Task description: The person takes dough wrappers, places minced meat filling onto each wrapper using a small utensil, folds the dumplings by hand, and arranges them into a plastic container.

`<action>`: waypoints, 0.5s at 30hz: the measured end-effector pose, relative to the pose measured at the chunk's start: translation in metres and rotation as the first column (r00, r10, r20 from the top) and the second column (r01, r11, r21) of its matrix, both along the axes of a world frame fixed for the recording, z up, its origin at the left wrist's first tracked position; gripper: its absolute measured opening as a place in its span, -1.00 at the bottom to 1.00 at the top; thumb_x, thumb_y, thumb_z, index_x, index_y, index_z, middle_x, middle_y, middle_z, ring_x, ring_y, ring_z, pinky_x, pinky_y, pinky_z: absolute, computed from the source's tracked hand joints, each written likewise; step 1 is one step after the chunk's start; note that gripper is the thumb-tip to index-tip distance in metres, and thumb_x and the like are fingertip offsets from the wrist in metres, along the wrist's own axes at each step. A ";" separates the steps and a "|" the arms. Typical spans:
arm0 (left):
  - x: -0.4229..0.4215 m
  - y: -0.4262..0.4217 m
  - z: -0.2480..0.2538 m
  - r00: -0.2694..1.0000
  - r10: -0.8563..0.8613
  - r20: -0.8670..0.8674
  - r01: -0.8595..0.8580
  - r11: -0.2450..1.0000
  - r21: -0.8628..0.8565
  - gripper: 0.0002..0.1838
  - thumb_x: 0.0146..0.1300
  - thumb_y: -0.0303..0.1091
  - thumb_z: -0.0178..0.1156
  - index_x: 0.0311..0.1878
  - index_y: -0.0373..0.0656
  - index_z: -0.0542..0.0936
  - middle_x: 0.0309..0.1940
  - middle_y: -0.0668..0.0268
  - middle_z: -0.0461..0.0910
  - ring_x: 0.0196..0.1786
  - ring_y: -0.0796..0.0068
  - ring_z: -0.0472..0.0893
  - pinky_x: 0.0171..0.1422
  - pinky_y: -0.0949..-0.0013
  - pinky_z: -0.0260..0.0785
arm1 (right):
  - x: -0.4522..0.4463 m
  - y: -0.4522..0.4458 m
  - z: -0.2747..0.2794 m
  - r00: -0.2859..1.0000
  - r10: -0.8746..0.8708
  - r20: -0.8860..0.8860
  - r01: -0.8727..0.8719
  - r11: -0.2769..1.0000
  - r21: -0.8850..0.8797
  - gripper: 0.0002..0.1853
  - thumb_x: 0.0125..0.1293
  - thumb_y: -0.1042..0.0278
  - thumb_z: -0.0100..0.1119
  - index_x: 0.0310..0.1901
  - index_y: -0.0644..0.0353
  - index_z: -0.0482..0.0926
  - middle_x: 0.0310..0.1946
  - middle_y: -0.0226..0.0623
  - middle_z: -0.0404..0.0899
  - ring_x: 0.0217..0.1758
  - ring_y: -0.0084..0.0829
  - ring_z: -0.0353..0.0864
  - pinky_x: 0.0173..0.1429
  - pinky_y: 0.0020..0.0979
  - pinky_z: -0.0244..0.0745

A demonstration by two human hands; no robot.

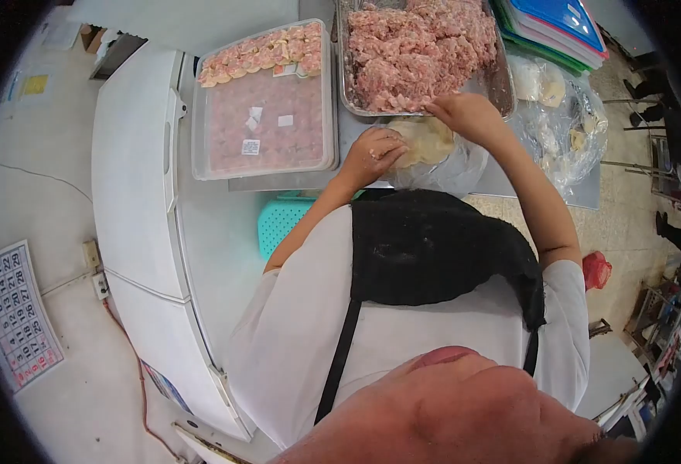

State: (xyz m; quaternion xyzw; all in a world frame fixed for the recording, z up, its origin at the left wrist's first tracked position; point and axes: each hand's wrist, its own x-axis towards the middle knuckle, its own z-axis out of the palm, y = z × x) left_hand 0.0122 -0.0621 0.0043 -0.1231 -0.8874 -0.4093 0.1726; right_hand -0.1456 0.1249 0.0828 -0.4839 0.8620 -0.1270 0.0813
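My left hand rests at the left edge of a stack of pale, round dough sheets on clear plastic. Its fingers are curled together against the sheets, with small pale bits on the skin. The fingertips of my right hand are pinched at the near edge of the pink minced meat, over the rim of the metal tray. Left of the tray, a clear plastic container holds rows of small filled pieces, partly under a translucent sheet with white labels.
Plastic bags with pale dough lie at the right, below stacked coloured boards. A turquoise basket sits below the metal table's edge. The white refrigerator stands left. People's dark-clothed legs show far right.
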 end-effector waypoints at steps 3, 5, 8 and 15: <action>-0.001 -0.002 0.013 1.000 0.015 0.008 -0.016 0.993 0.118 -0.86 0.14 -0.36 0.28 -0.33 -0.23 0.62 -0.29 0.17 0.62 -0.15 0.18 0.58 -0.01 0.27 0.39 | -0.009 0.002 0.004 0.998 -0.016 0.064 0.023 0.994 -0.108 -0.61 0.38 0.08 -0.04 -0.42 0.19 0.60 -0.51 -0.05 0.61 -0.35 -0.03 0.63 -0.22 -0.10 0.53; -0.002 -0.002 0.024 0.995 0.030 0.093 -0.050 0.973 0.225 -0.86 0.19 -0.36 0.24 -0.30 -0.25 0.61 -0.26 0.18 0.62 -0.13 0.24 0.58 0.01 0.30 0.39 | -0.014 -0.009 0.023 0.998 -0.007 -0.061 0.004 0.999 -0.040 -0.61 0.39 0.08 -0.07 -0.44 0.19 0.56 -0.48 -0.06 0.59 -0.32 -0.04 0.62 -0.20 -0.10 0.51; -0.002 -0.001 0.033 0.954 0.016 0.299 -0.160 0.871 0.464 -0.84 0.28 -0.35 0.17 -0.24 -0.27 0.60 -0.27 0.25 0.61 -0.11 0.41 0.57 0.00 0.35 0.39 | -0.014 -0.032 0.015 0.969 0.100 -0.227 -0.037 0.963 0.267 -0.65 0.37 0.11 -0.02 -0.42 0.17 0.58 -0.47 -0.08 0.61 -0.30 -0.05 0.63 -0.19 -0.10 0.51; -0.008 -0.009 0.024 0.905 -0.009 0.426 -0.235 0.822 0.518 -0.73 0.39 -0.27 0.05 0.02 -0.23 0.52 -0.17 0.28 0.58 -0.08 0.55 0.54 0.05 0.38 0.40 | -0.012 -0.012 -0.016 0.931 0.052 0.361 0.029 0.976 -0.216 -0.66 0.39 0.09 0.03 -0.26 0.21 0.63 -0.58 -0.20 0.56 -0.42 -0.37 0.60 -0.32 -0.34 0.43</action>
